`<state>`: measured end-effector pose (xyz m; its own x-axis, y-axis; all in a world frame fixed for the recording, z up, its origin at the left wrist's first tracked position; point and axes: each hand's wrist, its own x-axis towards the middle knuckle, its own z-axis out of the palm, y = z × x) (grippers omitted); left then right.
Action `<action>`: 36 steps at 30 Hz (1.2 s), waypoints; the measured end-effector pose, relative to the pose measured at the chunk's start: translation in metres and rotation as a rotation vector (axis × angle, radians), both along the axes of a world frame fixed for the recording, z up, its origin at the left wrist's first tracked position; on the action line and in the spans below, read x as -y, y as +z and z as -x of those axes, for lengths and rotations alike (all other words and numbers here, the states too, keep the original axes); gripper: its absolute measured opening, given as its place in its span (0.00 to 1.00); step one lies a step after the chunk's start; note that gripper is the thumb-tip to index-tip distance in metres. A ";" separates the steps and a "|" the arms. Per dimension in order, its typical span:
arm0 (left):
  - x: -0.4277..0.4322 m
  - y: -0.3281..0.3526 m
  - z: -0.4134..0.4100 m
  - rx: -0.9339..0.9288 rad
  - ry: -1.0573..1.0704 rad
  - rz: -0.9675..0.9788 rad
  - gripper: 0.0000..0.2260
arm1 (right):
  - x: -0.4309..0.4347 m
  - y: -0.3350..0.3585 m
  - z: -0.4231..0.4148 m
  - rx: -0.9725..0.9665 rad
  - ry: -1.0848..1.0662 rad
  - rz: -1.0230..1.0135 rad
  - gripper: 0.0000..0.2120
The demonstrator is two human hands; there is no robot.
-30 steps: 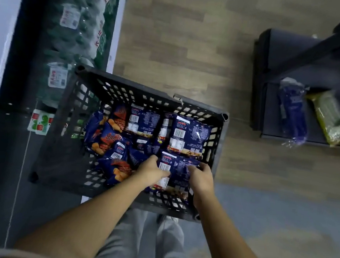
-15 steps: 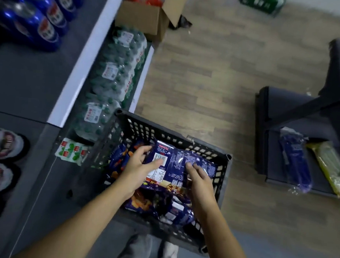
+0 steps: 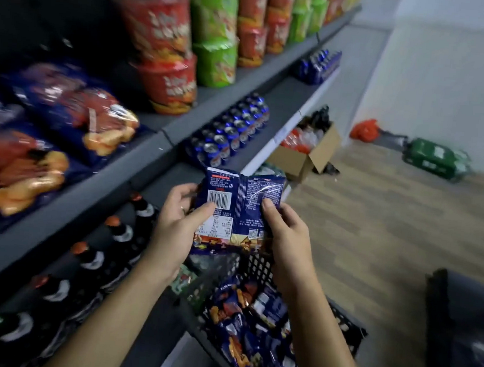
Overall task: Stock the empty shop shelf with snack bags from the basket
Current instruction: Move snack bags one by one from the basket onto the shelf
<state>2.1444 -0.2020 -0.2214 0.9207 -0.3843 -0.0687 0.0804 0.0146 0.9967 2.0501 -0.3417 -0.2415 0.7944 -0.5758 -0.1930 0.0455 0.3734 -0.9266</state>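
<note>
Nearest, the black basket (image 3: 349, 335) holds loose snack bags (image 3: 241, 322). Just above it, the left hand (image 3: 177, 221) and right hand (image 3: 286, 233) clamp one blue bag (image 3: 242, 200) by its side edges, barcode facing the camera. Leftward, the shelf (image 3: 74, 207) carries similar stocked bags (image 3: 76, 106); noodle cups (image 3: 164, 49) stand farther back.
</note>
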 end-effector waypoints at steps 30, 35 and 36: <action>-0.440 0.161 0.103 0.396 0.770 -0.201 0.14 | -0.447 0.182 -0.030 0.445 0.828 0.323 0.24; -0.503 0.160 0.103 0.260 0.779 0.090 0.11 | -0.489 0.182 -0.042 0.495 0.754 0.329 0.13; -0.512 0.158 0.104 0.238 0.772 0.131 0.11 | -0.498 0.180 -0.046 0.482 0.743 0.314 0.11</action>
